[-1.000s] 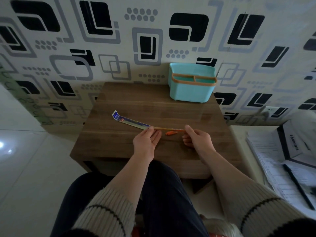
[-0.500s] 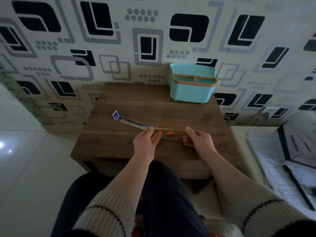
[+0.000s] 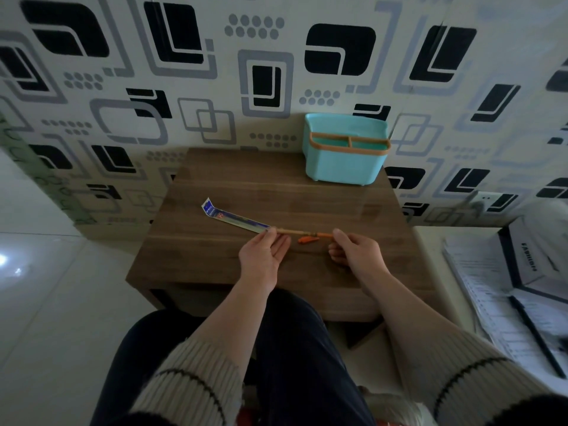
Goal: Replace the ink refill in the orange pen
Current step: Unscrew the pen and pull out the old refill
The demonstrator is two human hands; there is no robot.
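Note:
A long, narrow blue refill pack (image 3: 233, 218) lies slanted on the wooden table (image 3: 276, 192). My left hand (image 3: 264, 256) pinches the pack's right end with thumb and fingers. A thin tan stick with an orange end (image 3: 302, 232), apparently a refill, runs from the pack's mouth to my right hand (image 3: 356, 253). That hand pinches the stick's orange end. A small orange pen piece (image 3: 309, 240) lies on the table just below the stick, between my hands. I cannot make out the rest of the orange pen.
A turquoise desk organiser with an orange rim (image 3: 345, 149) stands at the table's back right, against the patterned wall. To the right, off the table, lie printed papers (image 3: 498, 302), a black pen (image 3: 534, 333) and a box. My legs are under the table's near edge.

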